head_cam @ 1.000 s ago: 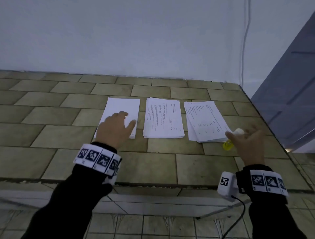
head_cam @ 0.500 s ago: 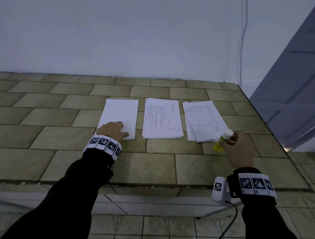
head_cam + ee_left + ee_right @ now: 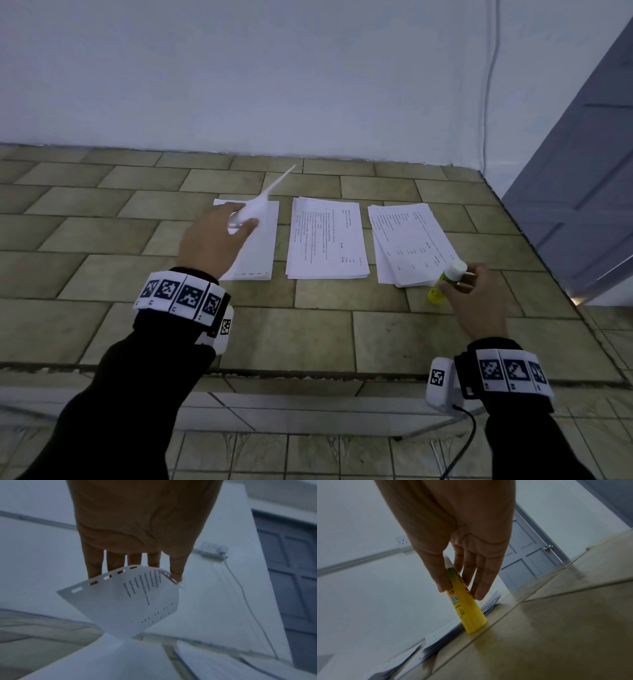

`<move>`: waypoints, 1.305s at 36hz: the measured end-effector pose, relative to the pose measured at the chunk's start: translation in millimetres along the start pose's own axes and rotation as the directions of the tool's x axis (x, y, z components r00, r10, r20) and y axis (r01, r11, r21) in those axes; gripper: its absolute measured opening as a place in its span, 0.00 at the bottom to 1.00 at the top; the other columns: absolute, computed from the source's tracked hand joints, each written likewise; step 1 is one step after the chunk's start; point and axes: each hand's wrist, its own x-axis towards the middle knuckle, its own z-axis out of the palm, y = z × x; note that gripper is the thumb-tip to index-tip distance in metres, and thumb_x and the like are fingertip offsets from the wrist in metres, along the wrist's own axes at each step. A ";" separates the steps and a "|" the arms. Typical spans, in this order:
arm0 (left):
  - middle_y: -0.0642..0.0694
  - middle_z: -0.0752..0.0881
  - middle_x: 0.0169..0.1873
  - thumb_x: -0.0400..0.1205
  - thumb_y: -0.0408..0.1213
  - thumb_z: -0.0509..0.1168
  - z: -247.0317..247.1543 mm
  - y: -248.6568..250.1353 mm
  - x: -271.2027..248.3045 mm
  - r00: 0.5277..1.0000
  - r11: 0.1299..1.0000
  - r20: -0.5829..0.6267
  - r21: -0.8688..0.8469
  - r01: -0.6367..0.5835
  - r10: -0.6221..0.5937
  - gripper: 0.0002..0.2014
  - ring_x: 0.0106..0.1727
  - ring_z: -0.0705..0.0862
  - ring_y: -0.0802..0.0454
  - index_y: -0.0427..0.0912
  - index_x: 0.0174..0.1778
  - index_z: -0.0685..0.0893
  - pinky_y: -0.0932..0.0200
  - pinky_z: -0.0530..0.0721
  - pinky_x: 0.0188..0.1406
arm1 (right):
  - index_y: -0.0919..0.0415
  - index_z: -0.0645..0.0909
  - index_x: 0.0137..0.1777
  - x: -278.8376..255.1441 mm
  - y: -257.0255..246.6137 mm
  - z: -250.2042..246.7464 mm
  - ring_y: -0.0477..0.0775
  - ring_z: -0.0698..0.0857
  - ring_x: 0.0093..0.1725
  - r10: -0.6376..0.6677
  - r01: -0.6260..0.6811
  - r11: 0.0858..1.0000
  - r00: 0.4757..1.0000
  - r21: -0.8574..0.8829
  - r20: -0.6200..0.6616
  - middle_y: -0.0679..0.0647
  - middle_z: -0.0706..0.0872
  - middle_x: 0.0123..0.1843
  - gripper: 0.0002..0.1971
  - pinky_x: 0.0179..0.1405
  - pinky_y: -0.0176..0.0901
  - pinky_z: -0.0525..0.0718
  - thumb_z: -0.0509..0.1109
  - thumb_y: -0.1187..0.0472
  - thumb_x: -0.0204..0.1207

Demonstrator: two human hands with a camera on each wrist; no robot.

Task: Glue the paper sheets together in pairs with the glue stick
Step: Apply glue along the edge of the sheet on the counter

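Three piles of paper lie side by side on the tiled counter: a blank left pile (image 3: 255, 253), a printed middle pile (image 3: 327, 240) and a printed right pile (image 3: 409, 243). My left hand (image 3: 219, 236) pinches one sheet (image 3: 260, 204) by its punched edge and holds it lifted over the left pile; its printed side shows in the left wrist view (image 3: 130, 601). My right hand (image 3: 476, 291) grips a yellow glue stick (image 3: 445, 284) with a white cap, upright, its base on the counter by the right pile's near corner (image 3: 467, 608).
The counter (image 3: 308, 335) ends in a front edge near my wrists and a right edge beside a grey door (image 3: 582, 205). A white wall (image 3: 274, 85) runs behind the piles, with a cable (image 3: 489, 85) hanging down it.
My left hand went from pressing the left pile to lifting one sheet off it. My right hand with the glue stick settled its base on the counter.
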 end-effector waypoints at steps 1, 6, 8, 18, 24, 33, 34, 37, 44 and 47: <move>0.44 0.82 0.67 0.84 0.52 0.64 -0.3 6.0 -4.3 0.999 0.997 0.019 -0.051 -0.050 0.051 0.21 0.64 0.79 0.46 0.46 0.71 0.80 0.56 0.72 0.55 | 0.67 0.76 0.63 0.0 -0.2 0.3 0.53 0.82 0.47 0.000 0.000 1.000 1.000 -0.004 0.000 0.64 0.85 0.61 0.20 0.47 0.43 0.76 0.77 0.67 0.73; 0.49 0.70 0.80 0.81 0.50 0.69 14.2 18.1 -22.5 0.914 0.958 0.294 -0.152 -0.243 0.278 0.23 0.84 0.57 0.51 0.53 0.73 0.79 0.47 0.58 0.82 | 0.66 0.77 0.63 2.0 0.5 0.2 0.52 0.83 0.47 -0.003 0.003 1.000 1.000 -0.014 0.010 0.63 0.85 0.61 0.20 0.45 0.42 0.75 0.77 0.67 0.73; 0.48 0.69 0.80 0.80 0.51 0.71 22.2 23.6 -31.2 0.855 0.941 0.394 -0.171 -0.293 0.338 0.23 0.85 0.56 0.50 0.56 0.71 0.79 0.45 0.58 0.82 | 0.66 0.77 0.62 2.5 0.6 -0.8 0.52 0.83 0.47 -0.008 0.009 1.000 1.000 -0.025 0.021 0.63 0.85 0.61 0.20 0.45 0.42 0.75 0.77 0.66 0.72; 0.49 0.54 0.86 0.81 0.48 0.69 48.5 16.2 -74.4 0.594 0.885 0.743 0.006 -0.466 0.308 0.25 0.86 0.44 0.53 0.62 0.75 0.73 0.54 0.47 0.83 | 0.58 0.77 0.57 -0.6 0.1 -4.2 0.54 0.85 0.51 -0.074 0.075 0.997 0.985 0.000 0.156 0.55 0.85 0.53 0.17 0.41 0.37 0.78 0.77 0.68 0.72; 0.47 0.46 0.86 0.81 0.42 0.67 50.0 4.5 -85.2 0.564 0.886 0.786 0.047 -0.461 0.252 0.30 0.86 0.38 0.52 0.61 0.79 0.68 0.55 0.42 0.82 | 0.59 0.75 0.62 -6.6 -5.5 -1.9 0.52 0.83 0.50 -0.107 0.105 0.994 0.960 0.020 0.260 0.56 0.85 0.54 0.16 0.36 0.28 0.74 0.73 0.64 0.77; 0.48 0.51 0.86 0.80 0.63 0.52 54.2 -1.4 -92.6 0.797 0.946 0.580 0.134 -0.295 0.167 0.35 0.86 0.47 0.51 0.52 0.83 0.62 0.47 0.52 0.84 | 0.50 0.69 0.66 -12.7 -26.2 10.0 0.54 0.88 0.46 -0.122 0.097 0.992 0.886 0.078 0.448 0.53 0.81 0.55 0.13 0.44 0.42 0.87 0.63 0.54 0.84; 0.48 0.51 0.86 0.76 0.68 0.45 56.0 -1.7 -93.0 0.824 0.950 0.554 0.177 -0.256 0.118 0.42 0.86 0.47 0.51 0.50 0.84 0.59 0.45 0.53 0.84 | 0.50 0.69 0.66 -14.8 -30.1 12.3 0.50 0.88 0.44 -0.113 0.081 0.993 0.874 0.087 0.473 0.52 0.81 0.54 0.13 0.40 0.37 0.86 0.62 0.55 0.84; 0.45 0.46 0.87 0.68 0.74 0.33 63.4 -4.2 -96.7 0.839 0.927 0.543 0.310 -0.212 0.010 0.52 0.87 0.43 0.48 0.46 0.85 0.54 0.42 0.50 0.84 | 0.51 0.68 0.67 -20.1 -39.5 22.0 0.51 0.88 0.40 -0.094 0.043 0.994 0.831 0.105 0.548 0.53 0.80 0.52 0.13 0.38 0.43 0.86 0.62 0.56 0.85; 0.40 0.49 0.86 0.69 0.71 0.31 73.6 -13.4 -107.7 0.867 0.874 0.484 0.366 -0.321 0.115 0.51 0.87 0.43 0.43 0.45 0.85 0.60 0.34 0.50 0.83 | 0.55 0.73 0.64 -28.5 -45.9 48.5 0.45 0.82 0.42 -0.119 0.160 0.987 0.778 -0.011 0.616 0.52 0.82 0.54 0.18 0.38 0.35 0.79 0.73 0.58 0.77; 0.39 0.59 0.84 0.75 0.71 0.41 76.1 -23.1 -107.1 0.879 0.877 0.437 0.325 -0.353 0.192 0.45 0.86 0.51 0.41 0.44 0.80 0.71 0.30 0.55 0.80 | 0.55 0.78 0.56 -31.5 -49.5 57.9 0.39 0.79 0.43 -0.190 0.253 0.967 0.801 -0.033 0.568 0.47 0.83 0.50 0.16 0.38 0.28 0.74 0.79 0.59 0.71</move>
